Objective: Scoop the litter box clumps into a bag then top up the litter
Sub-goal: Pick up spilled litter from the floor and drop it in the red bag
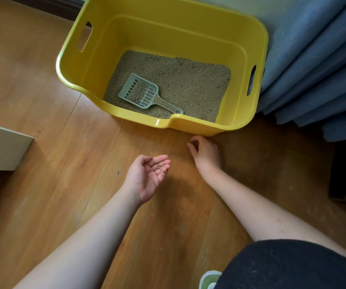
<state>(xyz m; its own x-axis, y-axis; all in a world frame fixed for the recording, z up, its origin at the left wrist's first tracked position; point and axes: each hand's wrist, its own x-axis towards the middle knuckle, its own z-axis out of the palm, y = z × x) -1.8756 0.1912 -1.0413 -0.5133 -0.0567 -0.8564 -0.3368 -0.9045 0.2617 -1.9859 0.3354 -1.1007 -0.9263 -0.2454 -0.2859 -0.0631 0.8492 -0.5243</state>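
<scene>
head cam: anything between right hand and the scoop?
Yes: the yellow litter box front wall. The right hand is on the floor just outside it; the scoop lies on the litter inside. Shown in the head view.

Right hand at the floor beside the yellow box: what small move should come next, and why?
Probably pinch up the stray granule under the right hand and drop it into the cupped left hand, which already holds a few litter granules. The fingers are curled down onto the wooden floor just in front of the litter box.
</scene>
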